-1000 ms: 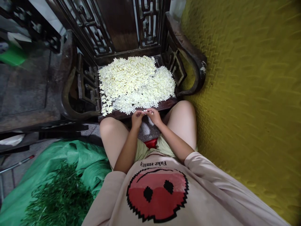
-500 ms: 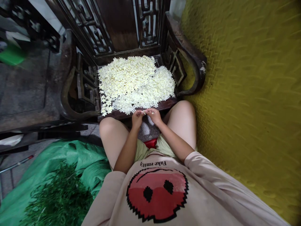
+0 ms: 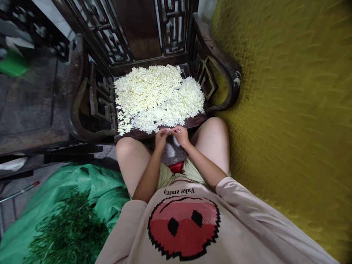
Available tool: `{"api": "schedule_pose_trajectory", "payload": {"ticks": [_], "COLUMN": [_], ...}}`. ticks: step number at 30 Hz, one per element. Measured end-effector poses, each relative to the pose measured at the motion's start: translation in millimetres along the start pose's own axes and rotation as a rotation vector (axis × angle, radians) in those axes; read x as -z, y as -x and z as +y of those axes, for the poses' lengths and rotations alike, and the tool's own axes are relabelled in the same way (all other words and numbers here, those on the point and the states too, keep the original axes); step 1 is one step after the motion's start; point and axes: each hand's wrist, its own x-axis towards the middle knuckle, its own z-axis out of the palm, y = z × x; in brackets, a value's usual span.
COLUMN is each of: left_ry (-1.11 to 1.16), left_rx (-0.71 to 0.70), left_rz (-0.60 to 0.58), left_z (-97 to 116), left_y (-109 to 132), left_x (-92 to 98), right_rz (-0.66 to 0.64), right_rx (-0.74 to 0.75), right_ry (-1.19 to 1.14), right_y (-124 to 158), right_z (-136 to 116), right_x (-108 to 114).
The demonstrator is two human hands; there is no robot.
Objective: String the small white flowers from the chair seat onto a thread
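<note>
Yellow wall [image 3: 288, 110] flanks blossoms [image 3: 158, 97] on chair seat [image 3: 192, 123]; left hand [image 3: 161, 139] and right hand [image 3: 180, 135] pinch one flower [image 3: 170, 131].

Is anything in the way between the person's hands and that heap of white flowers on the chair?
Nothing visible. The left hand and right hand meet at the front edge of the chair seat, pinching a small pale piece, right next to the nearest white flowers; only bare dark wood lies between.

A dark carved wooden chair [image 3: 218, 60] carries on its seat a broad heap of small white flowers [image 3: 158, 97] (some strays lie scattered at the near-left corner).
</note>
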Motion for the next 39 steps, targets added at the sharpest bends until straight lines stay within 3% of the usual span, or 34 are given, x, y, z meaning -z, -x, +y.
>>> {"api": "schedule_pose_trajectory", "payload": {"ticks": [8,13,19,23,32,35,39], "left_ry": [-0.024,-0.074,-0.12,-0.085,0.057,0.034,-0.045], "left_rx": [-0.008,-0.042,0.04,0.139,0.302,0.282,0.132], "left_rz": [-0.005,0.077,0.009,-0.014,-0.07,-0.082,-0.068], "left_z": [2,2,2,1,-4,-4,4], "left_y": [0,0,2,0,-8,-8,-2], "left_x": [2.1,3.9,2.5,3.8,9.2,9.3,7.9], "right_rz": [0.0,0.007,-0.009,-0.038,-0.072,-0.057,-0.067], "right_rx": [0.001,0.019,0.167,0.185,-0.089,-0.163,-0.233], "right_ry": [0.006,0.011,0.176,0.169,-0.051,-0.16,-0.252], "right_y": [1,1,3,4,-1,-3,-4], "right_z": [3,5,11,11,9,12,11], "right_x": [0,0,0,0,-2,-2,1]}}
